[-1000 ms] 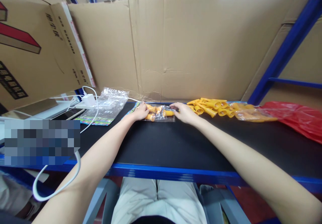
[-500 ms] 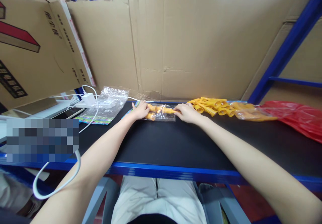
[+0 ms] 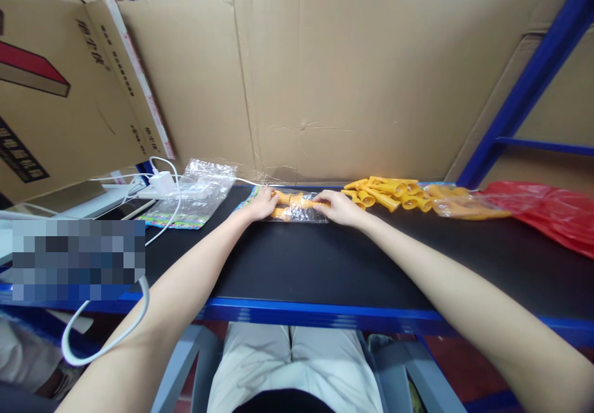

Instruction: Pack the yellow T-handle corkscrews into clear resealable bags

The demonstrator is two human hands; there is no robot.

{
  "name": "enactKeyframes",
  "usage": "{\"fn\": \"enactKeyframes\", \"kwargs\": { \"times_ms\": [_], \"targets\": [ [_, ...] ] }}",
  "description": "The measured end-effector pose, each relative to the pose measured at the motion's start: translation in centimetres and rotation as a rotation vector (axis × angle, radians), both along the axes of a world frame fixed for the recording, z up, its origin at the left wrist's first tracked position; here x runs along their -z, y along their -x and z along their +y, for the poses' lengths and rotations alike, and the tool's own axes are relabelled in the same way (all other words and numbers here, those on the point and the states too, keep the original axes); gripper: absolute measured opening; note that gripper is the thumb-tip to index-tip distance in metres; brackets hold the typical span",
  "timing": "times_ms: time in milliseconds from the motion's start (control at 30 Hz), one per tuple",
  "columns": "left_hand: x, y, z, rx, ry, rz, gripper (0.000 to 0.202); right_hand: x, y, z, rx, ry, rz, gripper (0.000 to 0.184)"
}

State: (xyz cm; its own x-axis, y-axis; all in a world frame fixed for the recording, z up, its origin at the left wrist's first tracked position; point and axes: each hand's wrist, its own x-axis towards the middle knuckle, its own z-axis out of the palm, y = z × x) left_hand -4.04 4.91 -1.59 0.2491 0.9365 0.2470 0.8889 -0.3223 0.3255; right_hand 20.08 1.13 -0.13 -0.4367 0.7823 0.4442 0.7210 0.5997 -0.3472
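A small clear plastic bag (image 3: 297,208) with several orange plastic pieces in it lies at the far edge of the black shelf top (image 3: 315,264). My left hand (image 3: 261,204) grips the bag's left end, fingers curled on it. At the bag's right end my right hand (image 3: 338,206) pinches the plastic and an orange piece. A loose pile of orange trumpet-shaped pieces (image 3: 387,194) lies just right of my right hand.
A stack of empty clear bags (image 3: 199,191) sits to the left, beside a white charger (image 3: 161,185) and its cables. A bag of more orange pieces (image 3: 457,206) and a red plastic bag (image 3: 547,212) lie at the right. Cardboard walls stand behind; blue rack posts at right.
My right hand has slid a little left along the bag, pushing the orange pieces in. The left hand has stayed on the bag's left end.
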Motion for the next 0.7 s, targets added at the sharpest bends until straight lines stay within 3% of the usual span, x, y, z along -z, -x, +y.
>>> {"fn": "enactKeyframes", "kwargs": {
  "times_ms": [333,500,600,700],
  "targets": [
    [0.0,-1.8,-0.5,0.077,0.022,-0.076,0.048,-0.4,0.0,-0.4,-0.02,0.185,0.048,0.017],
    [-0.2,-2.1,-0.7,0.028,-0.006,-0.121,0.047,-0.4,0.2,-0.4,-0.096,0.293,0.29,0.028],
    [-0.4,-1.8,-0.9,-0.092,0.024,-0.17,0.048,-0.2,0.0,0.0,-0.065,0.172,0.235,0.032],
    [-0.3,-1.3,-0.5,-0.151,0.04,-0.164,0.051,0.1,-0.4,0.5,0.033,-0.012,0.005,0.013]
  ]
}}
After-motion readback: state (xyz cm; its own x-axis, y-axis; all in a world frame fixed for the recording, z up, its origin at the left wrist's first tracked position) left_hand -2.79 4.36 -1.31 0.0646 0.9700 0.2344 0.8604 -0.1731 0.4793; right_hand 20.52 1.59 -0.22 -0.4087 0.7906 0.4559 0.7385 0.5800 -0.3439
